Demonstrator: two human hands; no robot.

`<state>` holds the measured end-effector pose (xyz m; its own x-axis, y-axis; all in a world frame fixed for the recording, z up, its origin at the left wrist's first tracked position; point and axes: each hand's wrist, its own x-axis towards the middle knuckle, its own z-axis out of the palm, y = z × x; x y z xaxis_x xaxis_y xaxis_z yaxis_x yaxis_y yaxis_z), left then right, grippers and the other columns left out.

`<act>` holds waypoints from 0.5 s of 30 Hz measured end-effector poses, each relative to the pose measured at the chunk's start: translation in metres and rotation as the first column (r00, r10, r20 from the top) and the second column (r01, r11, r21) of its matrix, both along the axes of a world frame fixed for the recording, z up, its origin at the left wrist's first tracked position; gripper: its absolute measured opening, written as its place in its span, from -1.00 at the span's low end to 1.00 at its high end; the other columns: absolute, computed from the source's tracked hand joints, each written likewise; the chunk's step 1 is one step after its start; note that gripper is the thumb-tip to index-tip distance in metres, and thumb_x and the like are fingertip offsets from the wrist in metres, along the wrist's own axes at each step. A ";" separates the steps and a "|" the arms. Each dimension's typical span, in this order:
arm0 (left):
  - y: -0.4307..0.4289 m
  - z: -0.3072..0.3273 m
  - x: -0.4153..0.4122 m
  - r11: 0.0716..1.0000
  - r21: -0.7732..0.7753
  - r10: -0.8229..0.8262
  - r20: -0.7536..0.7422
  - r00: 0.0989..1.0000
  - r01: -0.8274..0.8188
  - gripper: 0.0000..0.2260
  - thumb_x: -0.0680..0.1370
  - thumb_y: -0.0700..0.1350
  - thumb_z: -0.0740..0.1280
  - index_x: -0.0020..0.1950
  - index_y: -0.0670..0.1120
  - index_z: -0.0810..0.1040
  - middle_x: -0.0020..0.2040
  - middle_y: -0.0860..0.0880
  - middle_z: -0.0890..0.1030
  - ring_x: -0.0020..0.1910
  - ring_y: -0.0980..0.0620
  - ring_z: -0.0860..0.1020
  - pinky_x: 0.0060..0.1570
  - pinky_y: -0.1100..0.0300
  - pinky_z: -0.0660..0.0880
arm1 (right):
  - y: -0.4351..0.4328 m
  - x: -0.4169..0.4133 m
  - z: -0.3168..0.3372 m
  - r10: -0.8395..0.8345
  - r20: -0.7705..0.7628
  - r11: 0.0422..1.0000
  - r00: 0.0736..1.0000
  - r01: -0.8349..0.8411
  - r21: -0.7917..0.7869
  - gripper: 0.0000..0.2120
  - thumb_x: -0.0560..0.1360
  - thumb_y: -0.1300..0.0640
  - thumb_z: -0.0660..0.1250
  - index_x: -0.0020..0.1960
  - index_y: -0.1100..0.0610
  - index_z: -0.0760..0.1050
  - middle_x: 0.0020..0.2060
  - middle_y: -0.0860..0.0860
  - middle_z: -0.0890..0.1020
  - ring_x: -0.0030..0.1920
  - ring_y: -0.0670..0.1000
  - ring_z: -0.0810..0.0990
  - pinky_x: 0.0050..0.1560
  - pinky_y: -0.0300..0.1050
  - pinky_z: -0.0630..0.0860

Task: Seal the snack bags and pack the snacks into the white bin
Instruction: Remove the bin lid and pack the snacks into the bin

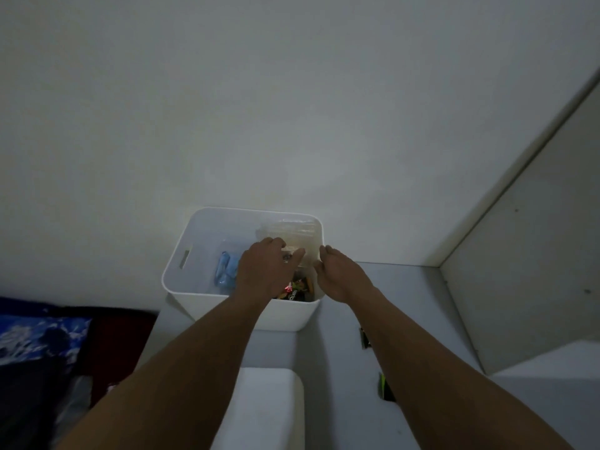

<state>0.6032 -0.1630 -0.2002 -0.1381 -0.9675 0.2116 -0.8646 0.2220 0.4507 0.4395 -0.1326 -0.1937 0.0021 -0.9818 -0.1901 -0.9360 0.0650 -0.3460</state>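
Observation:
The white bin (191,251) stands on a pale table against the wall. Inside it lie a blue packet (224,269) on the left, dark and red snack packs (297,289) near the front, and a clear plastic snack bag (292,233) at the back right. My left hand (263,271) reaches into the bin, fingers curled on the lower edge of the clear bag. My right hand (337,274) hovers at the bin's right rim, fingers extended and slightly apart, holding nothing that I can see.
A white box lid or block (269,404) lies at the near table edge. Two small dark packets (365,337) (386,386) rest on the table under my right forearm. A blue and dark cloth (42,339) lies at left. A white cabinet panel (535,254) stands at right.

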 end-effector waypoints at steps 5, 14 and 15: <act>0.026 -0.004 0.000 0.995 -0.086 -0.033 0.101 0.994 0.042 -0.54 0.57 0.24 0.11 0.08 -0.06 0.61 0.02 -0.06 0.66 -0.01 -0.06 0.57 0.00 0.03 0.51 | 0.017 -0.015 0.000 -0.002 0.040 1.000 0.999 0.003 -0.012 -0.54 0.67 -0.02 0.01 0.43 0.25 0.31 0.42 0.18 0.39 0.47 0.14 0.31 0.40 0.01 0.27; 0.113 -0.034 -0.072 0.908 -0.336 -0.241 0.069 0.968 0.250 -0.76 0.55 0.01 0.34 0.14 -0.09 0.58 0.04 -0.07 0.62 0.03 -0.07 0.55 0.02 0.04 0.51 | 0.101 -0.090 -0.045 -0.133 0.090 0.991 0.987 0.130 0.040 -0.49 0.68 -0.04 0.01 0.56 0.18 0.14 0.52 0.16 0.24 0.52 0.13 0.20 0.46 0.02 0.20; 0.120 -0.043 -0.083 0.909 -0.316 -0.265 0.064 0.962 0.271 -0.77 0.56 -0.01 0.32 0.15 -0.08 0.57 0.04 -0.06 0.62 0.02 -0.07 0.55 0.00 0.05 0.51 | 0.114 -0.099 -0.055 -0.136 0.092 0.990 0.986 0.131 0.060 -0.52 0.68 -0.01 0.02 0.53 0.18 0.18 0.48 0.15 0.30 0.49 0.16 0.26 0.43 0.02 0.25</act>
<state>0.5206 -0.0429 -0.2432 -0.3899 -0.7751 0.4972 -0.7605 0.5755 0.3008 0.3407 -0.0186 -0.2487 -0.1077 -0.9628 -0.2479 -0.8802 0.2083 -0.4265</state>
